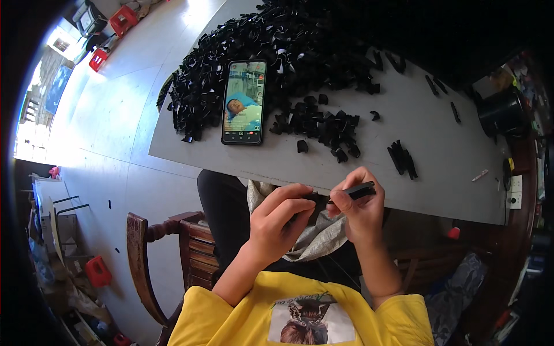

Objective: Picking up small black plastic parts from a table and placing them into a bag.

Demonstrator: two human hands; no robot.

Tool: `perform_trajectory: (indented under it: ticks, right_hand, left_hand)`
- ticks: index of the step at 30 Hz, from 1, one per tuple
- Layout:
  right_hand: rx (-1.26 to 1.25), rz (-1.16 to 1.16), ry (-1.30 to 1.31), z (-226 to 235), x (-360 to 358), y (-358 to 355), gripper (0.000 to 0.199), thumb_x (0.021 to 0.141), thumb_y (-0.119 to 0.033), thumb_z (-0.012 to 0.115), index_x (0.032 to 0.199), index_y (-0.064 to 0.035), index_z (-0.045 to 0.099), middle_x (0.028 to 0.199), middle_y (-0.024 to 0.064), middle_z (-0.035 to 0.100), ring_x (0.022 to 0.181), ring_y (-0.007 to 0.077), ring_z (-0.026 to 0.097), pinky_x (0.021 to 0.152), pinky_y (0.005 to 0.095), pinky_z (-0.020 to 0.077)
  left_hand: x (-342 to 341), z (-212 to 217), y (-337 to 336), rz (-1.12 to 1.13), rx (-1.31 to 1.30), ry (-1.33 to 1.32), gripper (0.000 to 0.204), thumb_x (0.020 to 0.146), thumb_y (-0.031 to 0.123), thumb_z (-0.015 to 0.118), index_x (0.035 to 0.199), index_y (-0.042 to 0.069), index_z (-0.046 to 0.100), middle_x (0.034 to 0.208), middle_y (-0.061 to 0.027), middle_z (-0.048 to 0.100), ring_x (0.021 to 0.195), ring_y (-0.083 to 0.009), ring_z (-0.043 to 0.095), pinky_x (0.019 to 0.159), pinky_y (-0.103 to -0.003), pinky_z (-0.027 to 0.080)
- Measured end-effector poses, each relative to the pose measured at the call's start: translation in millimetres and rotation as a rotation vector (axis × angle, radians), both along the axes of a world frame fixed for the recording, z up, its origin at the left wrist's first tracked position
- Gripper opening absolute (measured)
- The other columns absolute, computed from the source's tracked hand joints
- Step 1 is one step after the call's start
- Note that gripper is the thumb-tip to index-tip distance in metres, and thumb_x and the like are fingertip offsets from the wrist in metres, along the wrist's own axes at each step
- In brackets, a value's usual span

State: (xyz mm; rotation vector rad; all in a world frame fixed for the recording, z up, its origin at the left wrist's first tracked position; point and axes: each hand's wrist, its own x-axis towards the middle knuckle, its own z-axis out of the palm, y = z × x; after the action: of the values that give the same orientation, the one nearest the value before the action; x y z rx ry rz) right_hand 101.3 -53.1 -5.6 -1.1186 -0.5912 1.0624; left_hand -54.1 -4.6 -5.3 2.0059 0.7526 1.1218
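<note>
Both my hands are raised over my lap, just off the near edge of the table. Between the thumb and fingers of my right hand (365,214) is a long, narrow black plastic piece (360,191). My left hand (276,220) is closed, its fingertips pinching a small black piece (312,197) that is mostly hidden. The two pieces point toward each other with a small gap between them. Beyond my hands lies a loose cluster of small curved black pieces (323,126). To its right is a little bundle of long black pieces (402,159).
A large heap of black pieces (202,81) covers the table's far left, with a lit phone (243,104) against it. A few more long pieces (455,112) and a white pen-like stick (480,175) lie on the grey table (438,196). A wooden chair (190,242) stands at left; pale sacking (317,242) covers my lap.
</note>
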Motion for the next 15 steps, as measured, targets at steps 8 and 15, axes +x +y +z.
perform_trajectory:
  ticks: [8,15]
  right_hand:
    - [-0.024,-0.052,0.069,-15,-14,0,0.034,0.08,-0.017,0.079,0.081,-0.0091,0.046,0.064,-0.0033,0.048,0.049,0.0028,0.039,0.044,0.0181,0.0283]
    - [-0.026,-0.074,0.131,-14,-25,0,0.032,0.082,-0.019,0.076,0.081,-0.0102,0.045,0.062,-0.0037,0.047,0.049,0.0027,0.038,0.046,0.0185,0.0304]
  left_hand:
    - [3,0,-2,0.01,0.056,0.002,0.02,0.071,-0.01,0.072,0.086,-0.001,0.064,0.1,-0.016,0.066,0.085,-0.0263,0.067,0.072,-0.03,0.053]
    - [3,-3,-5,0.036,0.093,0.019,0.018,0.071,-0.009,0.072,0.086,-0.001,0.064,0.099,-0.0164,0.065,0.084,-0.0261,0.066,0.071,-0.03,0.053]
